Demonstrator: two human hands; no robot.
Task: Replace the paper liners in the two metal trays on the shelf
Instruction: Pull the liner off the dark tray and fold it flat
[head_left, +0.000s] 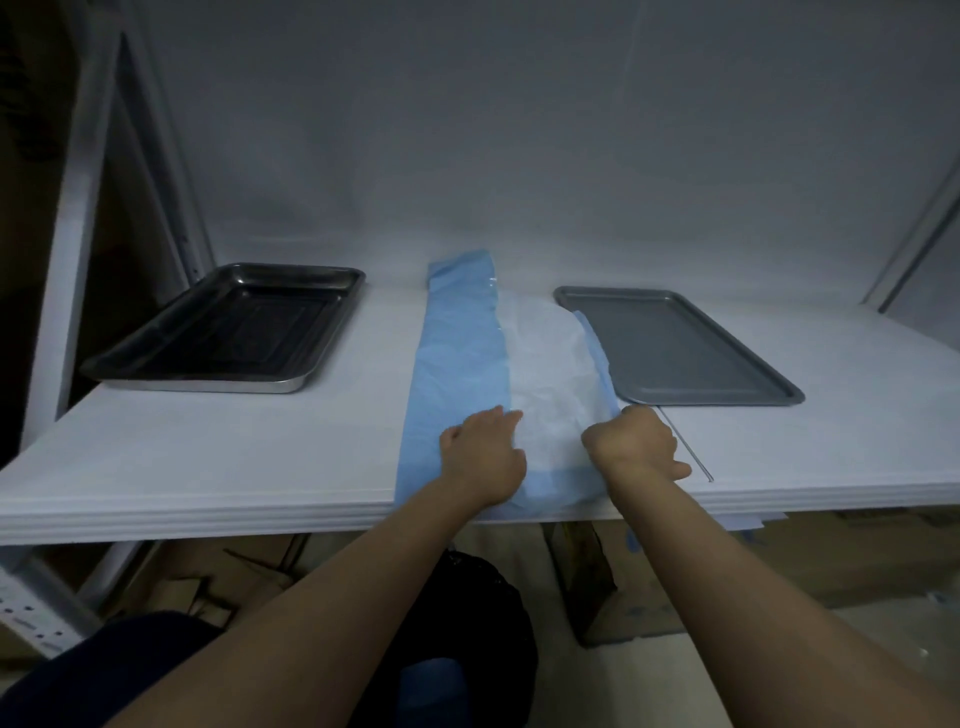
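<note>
A dark, shiny rectangular metal tray sat left on the white shelf. Between it and a flat grey metal tray lay a blue-and-white paper liner. The left hand gripped its blue fold with curled fingers, and the right hand gripped its right edge.

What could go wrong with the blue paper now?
The blue paper looks crinkled, so the left hand and right hand might tear it by tugging. The right hand is close to a thin rod lying near the front edge of the shelf and could knock it off.
</note>
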